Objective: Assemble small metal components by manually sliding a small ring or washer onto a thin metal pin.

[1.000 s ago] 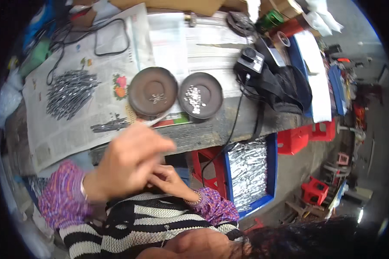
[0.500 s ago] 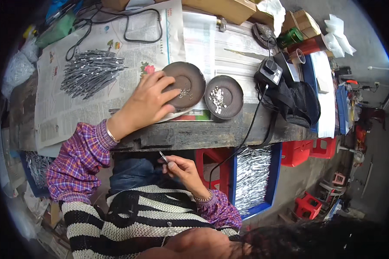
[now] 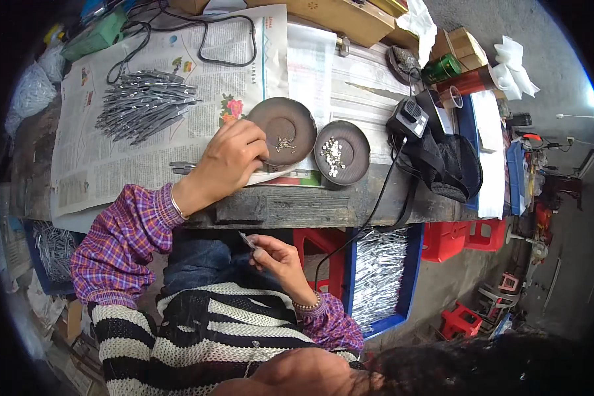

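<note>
My left hand [image 3: 236, 155] is closed, its fingertips drawn together at the left rim of a dark round dish [image 3: 301, 121]. What it pinches, if anything, is too small to make out. Small brass-coloured pins [image 3: 285, 143] lie in that dish. To its right, a second dark dish [image 3: 360, 142] holds small shiny silvery pieces [image 3: 332, 156]. Below the table edge, my right hand [image 3: 277, 257] grips a slim metal piece [image 3: 247, 240] between thumb and fingers. Similar grey metal pieces [image 3: 145, 104] form a pile on newspaper [image 3: 138, 165]; a few [image 3: 181, 166] lie beside my left wrist.
A black cable [image 3: 376, 204] runs down over the table edge from a small black device [image 3: 410, 117]. Right of it lies a black mesh bag [image 3: 452, 165]. Beneath the table, a blue crate [image 3: 412, 277] of silvery strips stands near red stools [image 3: 444, 241].
My left hand has drawn its spread fingers together and come slightly back from over the dish's pins. My right hand has tilted the metal piece a little. The view has shifted slightly.
</note>
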The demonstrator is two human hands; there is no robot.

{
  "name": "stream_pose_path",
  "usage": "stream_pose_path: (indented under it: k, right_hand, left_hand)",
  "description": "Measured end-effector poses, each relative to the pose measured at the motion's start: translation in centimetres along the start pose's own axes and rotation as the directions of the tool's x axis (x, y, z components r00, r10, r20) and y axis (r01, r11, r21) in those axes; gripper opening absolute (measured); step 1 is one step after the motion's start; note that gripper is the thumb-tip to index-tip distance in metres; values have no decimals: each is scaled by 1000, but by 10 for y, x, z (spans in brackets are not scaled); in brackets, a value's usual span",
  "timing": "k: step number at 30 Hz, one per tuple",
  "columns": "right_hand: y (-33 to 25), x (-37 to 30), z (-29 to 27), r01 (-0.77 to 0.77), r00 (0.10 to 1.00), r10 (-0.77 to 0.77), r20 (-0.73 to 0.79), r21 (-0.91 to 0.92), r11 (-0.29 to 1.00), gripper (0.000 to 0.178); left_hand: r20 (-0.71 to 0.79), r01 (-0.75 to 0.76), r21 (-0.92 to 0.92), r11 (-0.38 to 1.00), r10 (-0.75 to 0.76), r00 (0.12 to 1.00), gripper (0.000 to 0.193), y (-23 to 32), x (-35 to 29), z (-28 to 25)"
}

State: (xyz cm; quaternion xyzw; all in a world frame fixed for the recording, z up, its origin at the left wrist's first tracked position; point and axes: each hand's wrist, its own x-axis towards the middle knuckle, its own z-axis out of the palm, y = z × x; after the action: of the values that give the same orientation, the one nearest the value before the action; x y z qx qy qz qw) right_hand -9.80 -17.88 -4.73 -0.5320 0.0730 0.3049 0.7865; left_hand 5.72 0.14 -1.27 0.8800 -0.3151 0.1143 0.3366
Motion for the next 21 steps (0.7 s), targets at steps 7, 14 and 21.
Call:
stream_pose_path:
  k: [7, 14, 21]
  right_hand:
    - [4, 1, -6, 7, 1000, -8, 16, 59, 998, 28]
    - [3, 2, -3, 50, 999, -49, -12, 43, 998, 24]
    - [2, 2, -6, 25, 999, -22, -46, 63, 998, 28]
  left_hand:
    - [72, 160, -190, 969, -149, 986, 11, -8, 7, -2]
    - [-10, 156, -331, 931, -169, 986, 9, -6, 24, 3]
    - [33, 273, -442, 854, -288, 957, 11, -2, 24, -4]
